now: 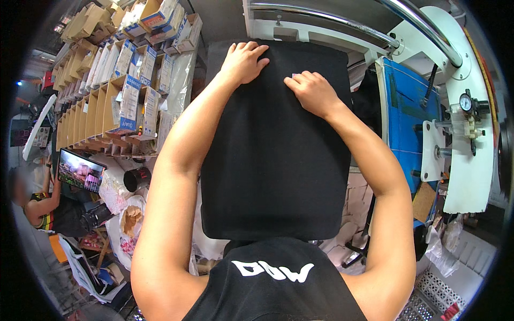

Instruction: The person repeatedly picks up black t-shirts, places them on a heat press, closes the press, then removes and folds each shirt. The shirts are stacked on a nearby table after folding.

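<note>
A black cloth [277, 160], apparently a garment, lies stretched flat over a padded board in front of my body. My left hand [245, 62] rests on its far left part, fingers apart and thumb to the right, holding nothing. On the far right part of the cloth, my right hand [315, 90] has its fingers curled down. Between its thumb and index finger shows the edge of a small pale piece [295, 75], most of it hidden by the hand.
A white machine frame [468, 168] with chrome bars [341, 16] and a pressure gauge [466, 102] stands right and behind. Beside it is a blue covered panel [409, 104]. Cardboard bins [116, 104] fill shelves at left. Another person [48, 204] sits near a screen [81, 169].
</note>
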Tool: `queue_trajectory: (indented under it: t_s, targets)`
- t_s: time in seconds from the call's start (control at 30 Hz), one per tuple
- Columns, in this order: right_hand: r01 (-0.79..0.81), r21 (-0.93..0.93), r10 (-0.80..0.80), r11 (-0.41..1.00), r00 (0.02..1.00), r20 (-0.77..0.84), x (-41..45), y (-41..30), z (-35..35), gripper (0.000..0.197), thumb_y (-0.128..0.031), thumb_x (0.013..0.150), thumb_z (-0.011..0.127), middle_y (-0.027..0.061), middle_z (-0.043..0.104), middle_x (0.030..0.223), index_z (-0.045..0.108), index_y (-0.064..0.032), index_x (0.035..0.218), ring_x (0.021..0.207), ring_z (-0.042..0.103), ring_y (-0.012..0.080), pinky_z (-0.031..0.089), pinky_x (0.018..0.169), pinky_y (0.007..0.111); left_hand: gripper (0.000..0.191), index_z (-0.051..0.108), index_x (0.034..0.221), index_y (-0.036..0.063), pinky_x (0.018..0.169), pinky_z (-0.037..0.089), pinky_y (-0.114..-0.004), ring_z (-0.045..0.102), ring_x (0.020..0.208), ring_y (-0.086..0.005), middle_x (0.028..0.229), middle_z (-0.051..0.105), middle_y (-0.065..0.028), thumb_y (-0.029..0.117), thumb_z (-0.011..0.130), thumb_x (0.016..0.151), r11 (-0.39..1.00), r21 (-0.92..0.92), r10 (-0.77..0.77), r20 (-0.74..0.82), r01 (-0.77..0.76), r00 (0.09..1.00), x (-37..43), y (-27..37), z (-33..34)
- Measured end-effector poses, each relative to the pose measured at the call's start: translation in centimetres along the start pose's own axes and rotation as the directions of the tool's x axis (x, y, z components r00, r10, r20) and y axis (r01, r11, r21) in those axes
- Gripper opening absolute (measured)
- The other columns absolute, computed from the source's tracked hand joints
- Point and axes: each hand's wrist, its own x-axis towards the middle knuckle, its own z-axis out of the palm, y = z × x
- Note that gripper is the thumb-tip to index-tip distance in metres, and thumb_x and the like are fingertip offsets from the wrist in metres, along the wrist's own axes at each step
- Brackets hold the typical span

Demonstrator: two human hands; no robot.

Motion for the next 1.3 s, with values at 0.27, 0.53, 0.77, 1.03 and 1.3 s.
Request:
queue_trajectory:
  t_s: [0.27, 0.53, 0.77, 1.03, 1.3]
  targets:
    - [-0.309, 0.329, 0.408, 0.892, 0.865, -0.293, 0.3, 1.1, 0.4, 0.028, -0.007, 0.084, 0.056, 0.0144, 0.069, 0.1, 0.064, -0.008, 0.111, 0.09, 0.067, 0.0313, 0.054, 0.078, 0.04, 0.029, 0.064, 0.112, 0.0088, 0.112, 0.026, -0.06, 0.048, 0.127, -0.03, 0.125, 0.056, -0.0115, 0.016, 0.068, 0.084, 0.995, -0.096, 0.022, -0.103, -0.032, 0.994, -8.7, 1.0, -5.1]
    - [-0.379, 0.81, 0.798, 0.447, 0.578, -0.17, -8.3, -13.3, -11.1, 0.01, 0.0, 0.085, 0.06, 0.009, 0.063, 0.086, 0.062, -0.0019, 0.095, 0.077, 0.062, 0.0139, 0.051, 0.069, 0.03, 0.014, 0.067, 0.092, 0.0005, 0.067, 0.052, -0.031, 0.065, 0.079, -0.0249, 0.096, 0.065, -0.0141, -0.005, 0.066, 0.08, 0.815, -0.566, -0.195, -0.064, 0.125, 0.979, -30.0, 10.2, -15.7]
    - [-0.309, 0.821, 0.504, 0.48, 0.863, 0.03, -15.4, -31.7, -12.5, 0.017, -0.007, 0.079, 0.072, 0.0089, 0.069, 0.086, 0.07, -0.0054, 0.097, 0.077, 0.067, 0.0189, 0.054, 0.072, 0.031, 0.023, 0.067, 0.099, -0.001, 0.051, 0.046, -0.027, 0.058, 0.056, -0.0106, 0.077, 0.069, -0.0054, 0.006, 0.075, 0.079, 0.499, -0.609, -0.272, 0.565, 0.616, 0.779, -44.4, 16.0, -15.7]
    - [-0.932, -0.293, 0.746, 0.214, 0.35, -0.567, -39.5, -4.6, -28.1, 0.034, -0.017, 0.085, 0.057, 0.0169, 0.06, 0.113, 0.059, -0.0067, 0.117, 0.096, 0.063, 0.0359, 0.049, 0.088, 0.045, 0.022, 0.067, 0.104, 0.0004, 0.086, 0.053, -0.047, 0.066, 0.098, -0.0402, 0.101, 0.069, -0.0234, 0.009, 0.062, 0.084, 0.766, 0.178, -0.547, 0.684, 0.618, 0.482, -58.1, 10.3, -5.5]
    - [-0.907, -0.419, 0.999, 0.047, 0.041, 0.024, -37.0, -3.3, -30.8, 0.051, -0.026, 0.078, 0.061, 0.0258, 0.062, 0.122, 0.054, 0.0011, 0.12, 0.114, 0.059, 0.0414, 0.047, 0.096, 0.049, 0.054, 0.049, 0.136, 0.0011, 0.091, 0.05, -0.042, 0.063, 0.104, -0.0314, 0.119, 0.062, -0.0191, 0.027, 0.064, 0.092, 0.104, -0.329, -0.521, 0.786, 0.939, 0.333, -62.3, 6.8, -0.3]
